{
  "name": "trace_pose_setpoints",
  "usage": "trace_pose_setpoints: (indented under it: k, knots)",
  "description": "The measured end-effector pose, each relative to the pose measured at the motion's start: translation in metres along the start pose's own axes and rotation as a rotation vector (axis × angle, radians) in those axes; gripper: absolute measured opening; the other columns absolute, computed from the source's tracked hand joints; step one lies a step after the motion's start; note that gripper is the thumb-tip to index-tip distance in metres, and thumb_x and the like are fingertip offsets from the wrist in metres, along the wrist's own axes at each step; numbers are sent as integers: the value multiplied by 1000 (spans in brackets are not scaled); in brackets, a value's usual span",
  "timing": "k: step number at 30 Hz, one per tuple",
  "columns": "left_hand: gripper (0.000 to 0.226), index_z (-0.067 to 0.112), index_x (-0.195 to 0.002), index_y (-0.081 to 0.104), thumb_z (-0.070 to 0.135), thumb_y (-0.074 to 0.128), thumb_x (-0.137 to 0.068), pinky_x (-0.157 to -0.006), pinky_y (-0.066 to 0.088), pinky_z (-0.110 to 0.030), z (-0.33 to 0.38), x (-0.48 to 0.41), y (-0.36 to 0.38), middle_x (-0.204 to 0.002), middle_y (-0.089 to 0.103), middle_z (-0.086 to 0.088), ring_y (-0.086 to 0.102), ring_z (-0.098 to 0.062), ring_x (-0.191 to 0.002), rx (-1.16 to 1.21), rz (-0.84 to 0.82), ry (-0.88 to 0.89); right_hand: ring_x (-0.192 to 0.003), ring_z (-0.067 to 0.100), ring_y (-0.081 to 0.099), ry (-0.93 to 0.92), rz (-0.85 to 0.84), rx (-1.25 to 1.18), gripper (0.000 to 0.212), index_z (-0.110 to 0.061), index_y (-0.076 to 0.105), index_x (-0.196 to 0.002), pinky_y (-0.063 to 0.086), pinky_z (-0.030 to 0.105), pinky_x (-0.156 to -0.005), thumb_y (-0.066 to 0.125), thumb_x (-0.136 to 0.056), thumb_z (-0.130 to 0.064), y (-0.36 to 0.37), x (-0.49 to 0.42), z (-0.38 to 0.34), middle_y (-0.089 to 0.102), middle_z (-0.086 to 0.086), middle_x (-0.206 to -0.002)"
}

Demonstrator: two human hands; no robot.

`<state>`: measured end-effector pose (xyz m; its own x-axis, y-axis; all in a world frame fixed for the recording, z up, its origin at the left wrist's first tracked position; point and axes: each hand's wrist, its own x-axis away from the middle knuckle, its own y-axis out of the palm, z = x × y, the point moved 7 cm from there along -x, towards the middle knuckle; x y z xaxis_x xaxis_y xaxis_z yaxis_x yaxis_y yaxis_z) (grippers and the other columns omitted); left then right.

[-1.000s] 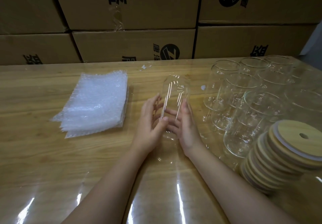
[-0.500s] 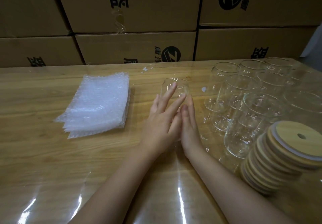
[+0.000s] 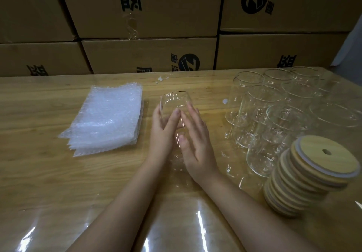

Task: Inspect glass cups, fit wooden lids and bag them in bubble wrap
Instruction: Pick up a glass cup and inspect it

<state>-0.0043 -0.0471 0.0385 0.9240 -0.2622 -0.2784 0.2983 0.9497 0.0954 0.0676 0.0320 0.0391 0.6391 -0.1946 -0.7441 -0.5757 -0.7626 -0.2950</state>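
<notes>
- Change vs 1 s ago: then both hands sat low on the glass cup, w/ most of its body clear above the fingers. Half a sec ago the left hand had slid up over the near side. Now the right hand has come up too, so only the rim band shows above the fingertips.
- Grip: both hands flat, fingers straight, palms pressing the cup from either side. No curl round it; left fingers cross the near face, right thumb lies against the glass.
- Meaning, prob.: the cup is being rolled between the palms, i.e. still the inspect step. No lid on it, not bagged.
- Cup is mid-table, between the bubble-wrap bags (left, well apart) and the spare cups on the right. The wooden lids are stacked leaning at near right, untouched.
- Hard to see: the cup's base is hidden behind the hands, so can't tell if it's lifted or resting on the table. The glass is clear w/ glare streaks, so any chips or flaws aren't readable.
- Cut off: the far-right cups run out of view, and the cardboard boxes behind are cropped at the top.
</notes>
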Motion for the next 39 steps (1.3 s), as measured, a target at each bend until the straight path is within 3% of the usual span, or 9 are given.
trace_pose_setpoints:
  k: [3,6,8,16,23,28,30,35,39]
  knots:
    - [64,26,-144,34,45,58,-88,-82,53,-18,-6,-2,0,-139,54,4,62,-7,-113,108,-40,-44,-147,18,19,-9,11,-17,45,-8,44,-140,17,34,-119,42,-95,-16,0,-1,-1,30,3,-153]
    - [45,30,-128,47,46,54,-87,-83,55,-49,-17,-1,2,-119,67,-6,69,-30,-101,152,-79,-133,-146,21,22,46,20,-70,47,-10,41,-140,20,36,-118,43,-94,-20,0,-1,4,29,5,-155]
    - [48,27,-127,48,47,52,-85,-78,57,-47,-24,-1,2,-121,64,-14,68,-34,-99,159,-91,-168,-146,16,22,158,14,-210,49,-18,37,-143,23,30,-117,43,-95,-24,0,-2,13,27,2,-157]
    - [58,41,-135,32,42,58,-84,-99,48,-25,-6,4,1,-138,52,-5,52,-17,-127,64,-28,64,-118,7,59,675,-123,-630,52,-50,45,-125,49,28,-92,46,-76,-67,15,6,46,57,-21,-131]
    - [64,40,-144,10,52,41,-89,-106,43,-34,0,12,2,-145,34,17,50,-9,-128,-122,34,215,-94,17,69,620,-10,-539,54,-45,43,-126,56,38,-82,40,-78,-68,11,6,44,67,-4,-113]
    - [81,27,-153,5,43,51,-88,-108,38,-24,-4,25,16,-161,7,5,23,-7,-144,-385,-34,337,-91,18,71,692,91,-657,38,-45,52,-120,57,34,-72,45,-88,-63,7,5,60,72,-6,-96]
    - [76,23,-153,18,34,55,-88,-111,24,-15,0,31,27,-162,1,-6,11,-5,-147,-565,-102,494,-89,20,71,745,156,-737,43,-46,55,-116,56,40,-72,46,-80,-68,5,8,68,69,-3,-100]
    - [50,12,-140,41,20,53,-92,-110,29,-60,16,40,37,-157,15,-16,21,-33,-146,-663,-109,739,-86,1,69,701,186,-761,57,-36,45,-132,54,20,-66,39,-80,-58,5,6,66,60,-12,-111]
    - [64,27,-148,27,29,55,-90,-112,34,-45,9,36,27,-161,8,-9,22,-22,-146,-560,-59,576,-108,6,63,569,158,-615,41,-43,36,-135,54,29,-88,36,-95,-49,0,5,49,52,-5,-137]
